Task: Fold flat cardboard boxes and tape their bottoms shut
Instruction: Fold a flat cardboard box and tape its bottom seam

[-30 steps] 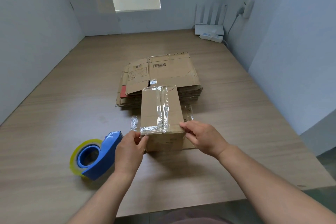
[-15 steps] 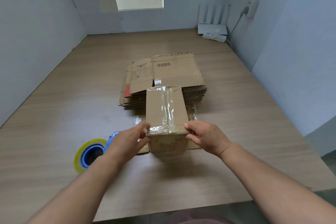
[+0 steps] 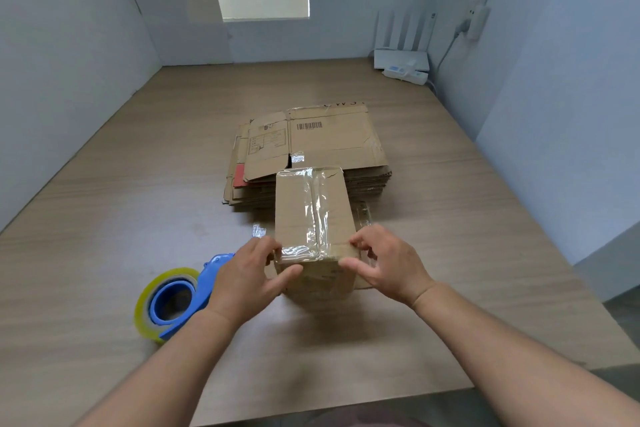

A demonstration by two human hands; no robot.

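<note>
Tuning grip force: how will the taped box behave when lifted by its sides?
Probably light: the box is small, thin cardboard. Its walls may flex under a squeeze, though the tape along the seam should stiffen that face. The glossy tape looks slippery; bare cardboard likely grips better.

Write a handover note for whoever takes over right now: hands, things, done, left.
Left hand: grips the near left corner of the box.
Right hand: grips its near right corner.
Box: on the table, taped side up, clear tape along the seam.
Tape dispenser: on the table, left of the box.
Done: this box folded and taped.
Left: the stack of flat boxes behind it.
</note>
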